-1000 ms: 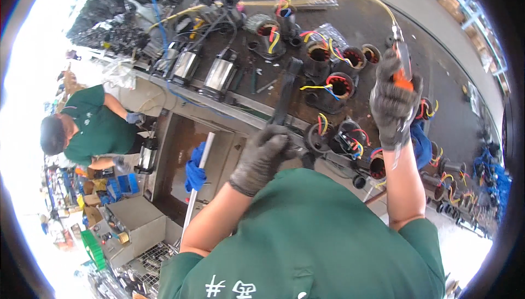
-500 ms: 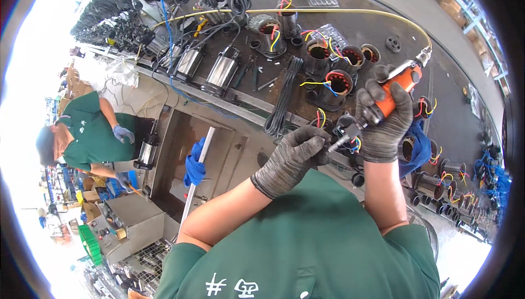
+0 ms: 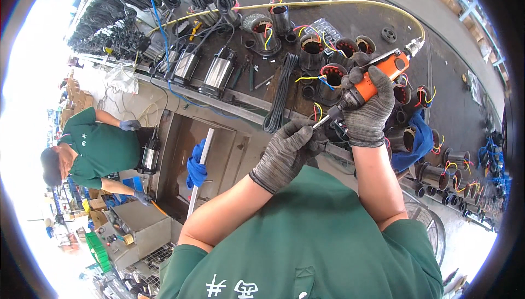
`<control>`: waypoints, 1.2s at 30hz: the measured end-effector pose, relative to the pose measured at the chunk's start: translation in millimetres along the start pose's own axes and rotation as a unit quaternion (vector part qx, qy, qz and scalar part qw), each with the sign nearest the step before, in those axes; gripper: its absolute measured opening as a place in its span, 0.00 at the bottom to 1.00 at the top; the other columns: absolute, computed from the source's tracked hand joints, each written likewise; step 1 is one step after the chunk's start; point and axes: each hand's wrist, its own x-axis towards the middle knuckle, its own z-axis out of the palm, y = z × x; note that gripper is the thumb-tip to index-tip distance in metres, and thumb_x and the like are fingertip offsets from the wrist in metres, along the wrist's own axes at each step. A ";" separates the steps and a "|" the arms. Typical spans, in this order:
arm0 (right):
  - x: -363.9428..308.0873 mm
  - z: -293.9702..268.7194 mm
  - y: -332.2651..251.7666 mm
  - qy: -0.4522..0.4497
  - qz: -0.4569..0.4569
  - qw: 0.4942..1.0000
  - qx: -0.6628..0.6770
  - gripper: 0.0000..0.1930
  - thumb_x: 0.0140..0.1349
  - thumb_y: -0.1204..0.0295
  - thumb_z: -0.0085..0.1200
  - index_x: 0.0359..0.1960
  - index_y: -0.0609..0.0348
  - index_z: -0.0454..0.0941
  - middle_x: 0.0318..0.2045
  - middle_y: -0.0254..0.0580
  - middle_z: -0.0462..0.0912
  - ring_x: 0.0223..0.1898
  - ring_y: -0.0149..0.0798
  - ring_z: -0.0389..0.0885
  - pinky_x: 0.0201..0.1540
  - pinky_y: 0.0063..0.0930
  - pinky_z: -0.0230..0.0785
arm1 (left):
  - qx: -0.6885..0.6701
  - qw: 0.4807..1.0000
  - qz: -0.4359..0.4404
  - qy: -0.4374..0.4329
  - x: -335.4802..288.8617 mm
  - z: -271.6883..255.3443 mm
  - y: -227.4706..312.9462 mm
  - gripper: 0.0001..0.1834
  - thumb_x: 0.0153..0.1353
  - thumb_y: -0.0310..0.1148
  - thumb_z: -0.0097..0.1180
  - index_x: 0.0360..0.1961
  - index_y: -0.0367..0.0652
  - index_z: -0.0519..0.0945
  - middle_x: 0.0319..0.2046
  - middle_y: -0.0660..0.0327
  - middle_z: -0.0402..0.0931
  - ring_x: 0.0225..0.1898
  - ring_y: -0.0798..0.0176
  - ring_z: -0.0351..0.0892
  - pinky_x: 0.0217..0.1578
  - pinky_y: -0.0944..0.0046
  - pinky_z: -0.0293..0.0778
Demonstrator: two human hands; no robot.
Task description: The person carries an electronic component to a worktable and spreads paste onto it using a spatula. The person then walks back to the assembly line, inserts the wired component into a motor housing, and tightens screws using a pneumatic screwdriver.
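My right hand (image 3: 371, 114), in a grey-black knit glove, is wrapped round an orange air screwdriver (image 3: 389, 69). Its slim metal bit (image 3: 322, 121) points down and left, to the fingertips of my left hand (image 3: 281, 157). That hand wears a matching glove, its fingers pinched together at the bit's tip; whatever they hold is too small to make out. A pale yellow air hose (image 3: 328, 3) runs from the screwdriver's rear end across the bench. Just beyond my hands stands a dark cylindrical motor housing (image 3: 332, 75) with red, yellow and blue wires.
More open housings crowd the dark bench (image 3: 448, 113). A coiled black cable (image 3: 281, 94) hangs over its near edge. Shiny pumps (image 3: 219, 72) lie to the left, beside pliers (image 3: 251, 75). A blue cloth (image 3: 416, 145) drapes at right. A co-worker (image 3: 98, 140) stands at far left.
Both my hands have shifted slightly away from my body, and the screwdriver's bit now meets my left fingertips more closely. The co-worker's upper gloved hand has risen from the waist.
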 end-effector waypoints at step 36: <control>-9.7 -57.6 -89.9 -0.046 -0.181 0.976 -0.110 0.21 0.63 0.67 0.62 0.55 0.59 0.71 0.48 0.51 0.81 0.37 0.39 0.82 0.40 0.33 0.78 | -0.081 0.990 -0.107 0.049 38.0 79.9 -58.5 0.10 0.68 0.33 0.61 0.48 0.46 0.80 0.36 0.67 0.82 0.33 0.70 0.81 0.36 0.66 0.82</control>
